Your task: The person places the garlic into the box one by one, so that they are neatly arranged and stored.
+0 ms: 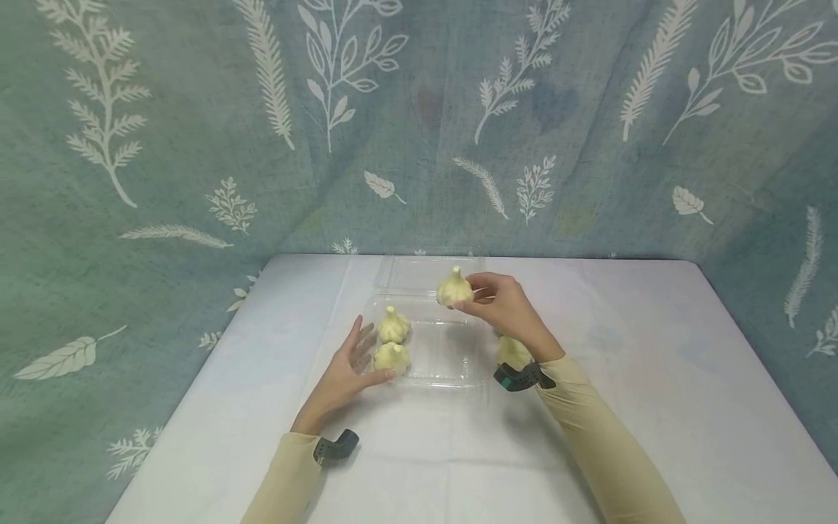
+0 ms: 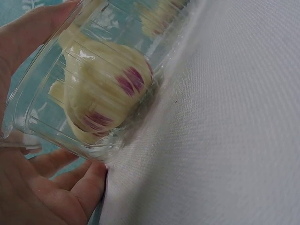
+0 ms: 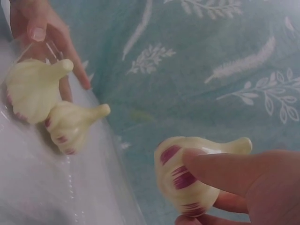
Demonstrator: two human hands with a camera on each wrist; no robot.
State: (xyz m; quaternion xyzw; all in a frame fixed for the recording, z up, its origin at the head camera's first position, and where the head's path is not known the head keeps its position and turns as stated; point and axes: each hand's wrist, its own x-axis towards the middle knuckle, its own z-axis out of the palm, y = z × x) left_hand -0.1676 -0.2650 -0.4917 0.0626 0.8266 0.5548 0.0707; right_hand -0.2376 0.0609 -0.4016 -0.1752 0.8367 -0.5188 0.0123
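A clear plastic container lies on the table with its hinged lid folded back. Two pale garlic bulbs sit in its left part, one behind the other; purple streaks show through the wall in the left wrist view. My left hand holds the container's left side, thumb at the near corner and fingers along the outer wall. Above the container's far right part, my right hand pinches another garlic bulb between thumb and fingers, its stem pointing up in the head view.
One more garlic bulb lies on the table right of the container, partly hidden by the right wrist. The transparent lid reaches toward the back edge of the white-covered table. A green leaf-patterned cloth hangs behind.
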